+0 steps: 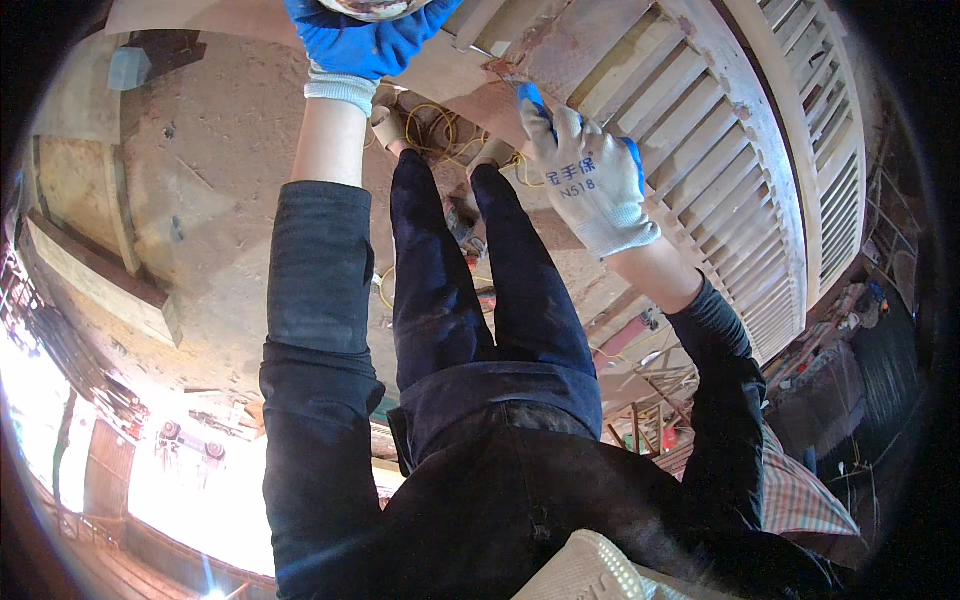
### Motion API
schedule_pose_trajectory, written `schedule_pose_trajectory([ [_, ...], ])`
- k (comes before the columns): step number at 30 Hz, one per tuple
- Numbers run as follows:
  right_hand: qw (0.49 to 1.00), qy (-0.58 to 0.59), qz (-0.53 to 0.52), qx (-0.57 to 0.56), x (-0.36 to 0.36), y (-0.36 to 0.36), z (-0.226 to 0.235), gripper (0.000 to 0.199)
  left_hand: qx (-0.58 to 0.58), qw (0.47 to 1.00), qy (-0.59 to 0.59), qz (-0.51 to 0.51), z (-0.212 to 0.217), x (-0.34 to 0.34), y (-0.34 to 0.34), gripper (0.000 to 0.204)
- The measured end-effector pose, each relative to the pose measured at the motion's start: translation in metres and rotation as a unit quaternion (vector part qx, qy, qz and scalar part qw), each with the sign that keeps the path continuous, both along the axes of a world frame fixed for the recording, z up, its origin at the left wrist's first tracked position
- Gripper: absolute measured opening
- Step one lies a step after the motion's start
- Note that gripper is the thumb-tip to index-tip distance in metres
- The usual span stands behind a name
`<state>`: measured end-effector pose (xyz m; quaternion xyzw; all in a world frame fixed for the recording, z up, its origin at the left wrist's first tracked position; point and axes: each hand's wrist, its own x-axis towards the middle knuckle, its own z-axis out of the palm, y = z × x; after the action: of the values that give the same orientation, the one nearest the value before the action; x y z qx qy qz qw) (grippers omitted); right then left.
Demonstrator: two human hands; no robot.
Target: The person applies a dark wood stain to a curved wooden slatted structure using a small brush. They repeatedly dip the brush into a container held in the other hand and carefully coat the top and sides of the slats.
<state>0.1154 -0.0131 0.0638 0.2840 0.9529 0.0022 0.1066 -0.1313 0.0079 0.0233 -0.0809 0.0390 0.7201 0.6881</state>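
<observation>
Where the head view is cut off by its upper edge, the left hand [372,42], in a blue-coated work glove with a pale knitted cuff, supports a round, stained vessel [372,7], its fingers curved about the underside, though the vessel's contents lie beyond the picture. To the right of it, the right hand [590,185], gloved in off-white with blue at the fingertips, reaches to a pale wooden slatted panel [770,150], its index finger extended beside a reddish-brown patch [500,67] on the panel's wood and its other fingers bent; I cannot tell whether they grip a thin tool, as the tips are partly hidden. A second slatted panel [840,130] stands just beyond the first, toward the right rim. Below the hands, the person's legs in dark trousers [440,270] stand on a dusty brown floor [230,230], with a loose yellow cable [440,125] coiled near the light-coloured shoes [388,128]. On the left, wooden boards [100,280] lie near a translucent pale-blue block [129,68], while a striped cloth [800,490] shows at lower right, beside the right sleeve [715,400]
</observation>
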Motion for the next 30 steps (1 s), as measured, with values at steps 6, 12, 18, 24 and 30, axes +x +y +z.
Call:
schedule_pose_trajectory([
  [6,0.994,0.075,-0.056,-0.05,0.002,0.023,0.027,0.052,0.006,1.0,-0.004,0.001,-0.002,-0.003,-0.003,0.083],
  [12,0.996,0.077,-0.042,-0.025,-0.012,0.008,0.008,0.049,0.007,1.0,-0.01,-0.004,-0.006,-0.002,0.0,0.083],
  [18,0.991,0.099,-0.042,-0.076,-0.007,0.001,0.015,0.049,0.005,1.0,-0.006,-0.003,-0.005,-0.004,-0.003,0.083],
  [24,0.991,0.096,-0.086,-0.045,-0.011,0.009,0.01,0.047,0.008,1.0,-0.012,-0.006,-0.005,-0.004,-0.001,0.084],
  [30,0.992,0.097,-0.066,-0.054,-0.005,-0.002,0.009,0.048,0.005,1.0,-0.012,-0.007,-0.005,-0.005,-0.001,0.084],
])
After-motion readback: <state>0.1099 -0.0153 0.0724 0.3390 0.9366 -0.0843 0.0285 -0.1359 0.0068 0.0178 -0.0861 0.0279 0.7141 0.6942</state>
